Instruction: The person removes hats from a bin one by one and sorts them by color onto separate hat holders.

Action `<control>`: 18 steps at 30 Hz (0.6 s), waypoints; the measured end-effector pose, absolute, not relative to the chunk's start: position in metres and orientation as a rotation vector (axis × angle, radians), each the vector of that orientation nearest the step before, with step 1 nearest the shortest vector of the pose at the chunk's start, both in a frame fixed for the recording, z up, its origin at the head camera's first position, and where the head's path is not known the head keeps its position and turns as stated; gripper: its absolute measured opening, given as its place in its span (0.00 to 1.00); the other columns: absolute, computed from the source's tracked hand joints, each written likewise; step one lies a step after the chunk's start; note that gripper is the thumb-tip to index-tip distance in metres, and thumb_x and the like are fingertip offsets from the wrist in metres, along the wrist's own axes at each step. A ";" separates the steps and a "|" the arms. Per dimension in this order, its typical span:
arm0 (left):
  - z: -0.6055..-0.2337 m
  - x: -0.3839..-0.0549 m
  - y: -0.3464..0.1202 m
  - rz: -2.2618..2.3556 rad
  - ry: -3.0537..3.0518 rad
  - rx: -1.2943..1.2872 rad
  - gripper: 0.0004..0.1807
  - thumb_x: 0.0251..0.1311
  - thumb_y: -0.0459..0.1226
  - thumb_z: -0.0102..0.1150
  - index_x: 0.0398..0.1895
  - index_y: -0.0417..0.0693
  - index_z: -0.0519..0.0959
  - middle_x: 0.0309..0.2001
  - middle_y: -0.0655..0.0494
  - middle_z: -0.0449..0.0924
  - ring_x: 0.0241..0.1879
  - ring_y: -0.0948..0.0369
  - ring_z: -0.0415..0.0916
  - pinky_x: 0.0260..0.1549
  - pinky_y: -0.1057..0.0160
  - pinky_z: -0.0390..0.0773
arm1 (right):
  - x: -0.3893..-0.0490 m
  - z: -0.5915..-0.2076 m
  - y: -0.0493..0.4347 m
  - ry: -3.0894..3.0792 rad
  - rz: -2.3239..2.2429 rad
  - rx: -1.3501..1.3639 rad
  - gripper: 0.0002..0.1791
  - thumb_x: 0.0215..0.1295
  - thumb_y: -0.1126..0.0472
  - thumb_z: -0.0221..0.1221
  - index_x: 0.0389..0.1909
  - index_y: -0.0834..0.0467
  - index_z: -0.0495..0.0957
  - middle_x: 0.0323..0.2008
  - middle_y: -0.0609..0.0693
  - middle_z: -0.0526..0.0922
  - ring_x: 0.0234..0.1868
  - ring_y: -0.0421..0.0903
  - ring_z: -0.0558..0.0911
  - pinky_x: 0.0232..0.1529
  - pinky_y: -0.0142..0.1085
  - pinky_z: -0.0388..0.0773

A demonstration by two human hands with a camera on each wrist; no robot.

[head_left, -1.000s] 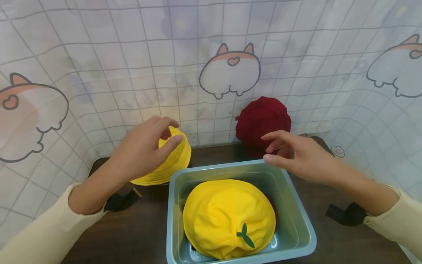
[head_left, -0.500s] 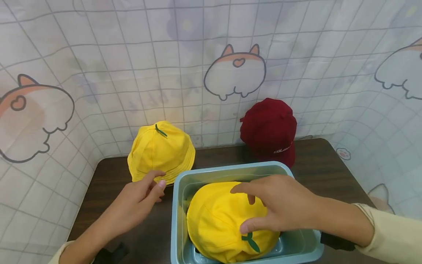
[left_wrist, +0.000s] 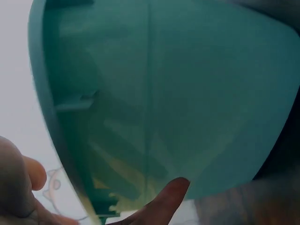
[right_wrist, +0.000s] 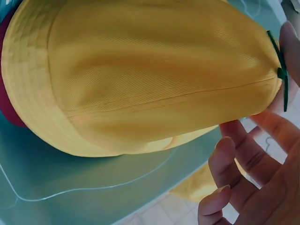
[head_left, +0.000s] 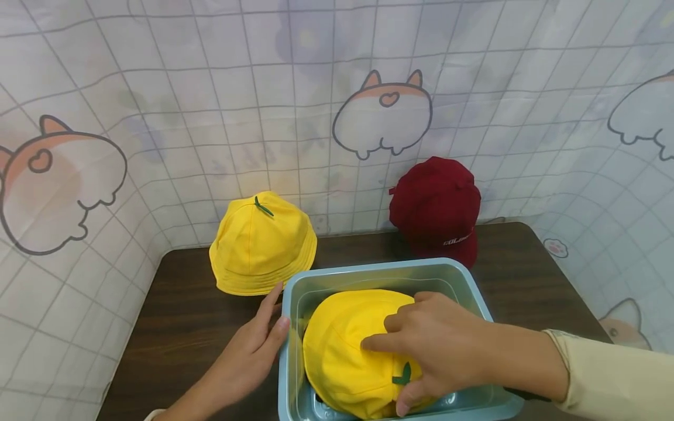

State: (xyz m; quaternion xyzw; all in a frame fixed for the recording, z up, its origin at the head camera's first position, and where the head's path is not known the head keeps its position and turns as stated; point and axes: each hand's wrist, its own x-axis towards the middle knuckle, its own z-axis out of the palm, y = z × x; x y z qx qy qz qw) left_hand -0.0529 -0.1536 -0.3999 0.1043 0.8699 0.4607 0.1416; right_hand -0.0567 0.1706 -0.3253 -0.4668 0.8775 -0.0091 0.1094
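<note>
Inside a light-blue plastic basin (head_left: 476, 295) lies a yellow bucket hat (head_left: 342, 327) with a green sprout on its crown. My right hand (head_left: 442, 345) is over this hat, thumb and fingers spread across the crown. In the right wrist view the fingertips (right_wrist: 229, 126) meet the crown close to the green sprout (right_wrist: 282, 72), with the thumb on its other side. A maroon edge (right_wrist: 11, 115) shows beneath the brim. My left hand (head_left: 253, 351) is at the basin's left rim, fingers extended. In the left wrist view a digit (left_wrist: 171, 194) overlaps the basin's outer wall (left_wrist: 211, 103).
Behind the basin to the left stands a second yellow hat (head_left: 263, 245) with a green sprout. A dark red cap (head_left: 434, 202) with white lettering sits at the back right. The dark wooden table (head_left: 174, 327) is enclosed by a white gridded cloth (head_left: 253, 76) with cartoon animals.
My right hand has come in from the basin's far right corner and down onto the yellow hat. From above the back-left hat, my left hand has come down to the basin's left rim.
</note>
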 end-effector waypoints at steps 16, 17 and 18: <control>-0.420 -0.041 -0.139 1.353 2.535 0.236 0.35 0.80 0.53 0.40 0.83 0.74 0.38 0.77 0.47 0.62 0.63 0.54 0.75 0.63 0.44 0.74 | -0.075 -0.343 0.173 2.495 -0.084 -1.743 0.27 0.64 0.29 0.59 0.60 0.35 0.80 0.36 0.34 0.85 0.31 0.33 0.76 0.35 0.27 0.64; -0.421 -0.041 -0.138 1.358 2.537 0.236 0.35 0.81 0.53 0.40 0.83 0.75 0.38 0.77 0.47 0.63 0.62 0.54 0.75 0.62 0.44 0.74 | -0.076 -0.345 0.173 2.489 -0.089 -1.780 0.24 0.65 0.31 0.61 0.58 0.36 0.80 0.34 0.34 0.84 0.30 0.33 0.74 0.35 0.26 0.63; -0.422 -0.041 -0.138 1.362 2.539 0.238 0.35 0.81 0.53 0.40 0.83 0.75 0.38 0.76 0.47 0.63 0.62 0.55 0.75 0.62 0.45 0.74 | -0.076 -0.346 0.173 2.486 -0.096 -1.809 0.22 0.65 0.33 0.62 0.56 0.36 0.81 0.33 0.34 0.84 0.29 0.32 0.74 0.35 0.26 0.63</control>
